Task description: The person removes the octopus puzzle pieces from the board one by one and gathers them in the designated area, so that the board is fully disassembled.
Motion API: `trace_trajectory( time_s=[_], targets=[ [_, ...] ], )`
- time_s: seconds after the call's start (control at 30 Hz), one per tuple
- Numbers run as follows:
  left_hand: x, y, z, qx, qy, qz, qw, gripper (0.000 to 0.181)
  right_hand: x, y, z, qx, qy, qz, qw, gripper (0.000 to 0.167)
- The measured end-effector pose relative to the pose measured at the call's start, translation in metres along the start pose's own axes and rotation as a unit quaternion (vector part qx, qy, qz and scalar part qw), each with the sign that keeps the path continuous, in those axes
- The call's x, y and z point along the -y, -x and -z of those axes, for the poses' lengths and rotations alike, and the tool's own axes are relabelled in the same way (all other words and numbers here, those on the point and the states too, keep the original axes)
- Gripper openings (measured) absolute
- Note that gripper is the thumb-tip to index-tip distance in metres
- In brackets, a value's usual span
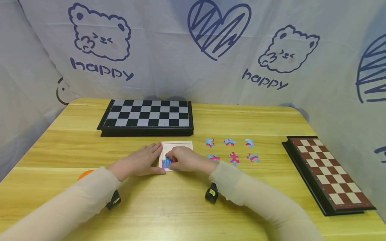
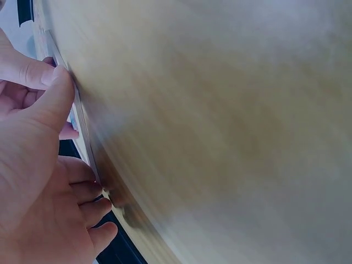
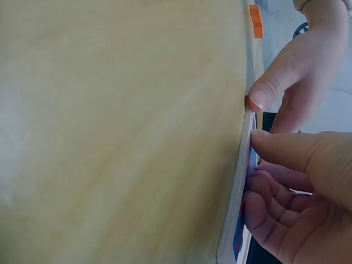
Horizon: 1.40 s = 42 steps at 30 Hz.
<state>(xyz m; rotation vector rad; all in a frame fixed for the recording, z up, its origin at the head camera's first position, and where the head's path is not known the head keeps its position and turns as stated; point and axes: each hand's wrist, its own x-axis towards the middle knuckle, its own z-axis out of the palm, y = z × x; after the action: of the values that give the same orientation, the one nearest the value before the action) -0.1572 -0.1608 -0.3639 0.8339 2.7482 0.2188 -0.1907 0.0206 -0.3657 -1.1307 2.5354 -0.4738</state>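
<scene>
A small white puzzle tray (image 1: 177,144) lies on the table, with blue and purple puzzle pieces (image 1: 167,162) in its lower left part. My left hand (image 1: 141,159) rests along the tray's left side, fingers extended at the upper corner and thumb at the lower one. Over the tray, my right hand (image 1: 185,159) pinches a puzzle piece between thumb and curled fingers; the hand mostly hides that piece. In the right wrist view the right thumb (image 3: 280,148) is at the tray's near edge (image 3: 235,181). Several loose pink-and-blue pieces (image 1: 234,158) lie right of the tray, in two rows.
A black-and-white chessboard (image 1: 147,113) stands behind the tray. At the right lies a brown-and-cream chessboard (image 1: 330,170) with a black case. An orange object (image 1: 85,174) is partly hidden by the left sleeve. A printed white cloth (image 1: 169,73) hangs behind the wooden table (image 1: 156,214).
</scene>
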Motion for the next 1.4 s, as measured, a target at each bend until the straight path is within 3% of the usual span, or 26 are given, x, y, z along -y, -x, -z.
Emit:
trace_trajectory(
  time_s=[0.13,0.43,0.8,1.0,1.13,1.4],
  targets=[
    [0.0,0.0,0.001,0.004,0.002,0.002,1.0,0.086,-0.003,0.001,-0.001,-0.018,-0.039,-0.009,0.999,0.031],
    [0.002,-0.001,0.001,0.004,0.0,0.003,1.0,0.087,-0.012,0.003,-0.001,-0.063,-0.145,-0.01,0.9874,0.013],
    [0.001,-0.002,0.002,0.006,0.001,0.007,1.0,0.089,-0.02,0.008,0.003,-0.064,-0.221,-0.029,0.9729,0.012],
    [0.001,-0.002,0.002,0.007,-0.005,0.01,0.9999,0.089,-0.03,0.033,0.021,-0.074,-0.24,-0.05,0.9666,0.014],
    [0.002,-0.001,0.002,0.009,-0.008,0.012,0.9999,0.089,-0.042,0.054,0.03,-0.082,-0.235,-0.054,0.9671,0.014],
    [0.003,-0.001,0.003,0.007,-0.011,0.005,0.9999,0.088,-0.062,0.092,0.034,-0.078,-0.212,-0.026,0.9739,0.013]
  ],
)
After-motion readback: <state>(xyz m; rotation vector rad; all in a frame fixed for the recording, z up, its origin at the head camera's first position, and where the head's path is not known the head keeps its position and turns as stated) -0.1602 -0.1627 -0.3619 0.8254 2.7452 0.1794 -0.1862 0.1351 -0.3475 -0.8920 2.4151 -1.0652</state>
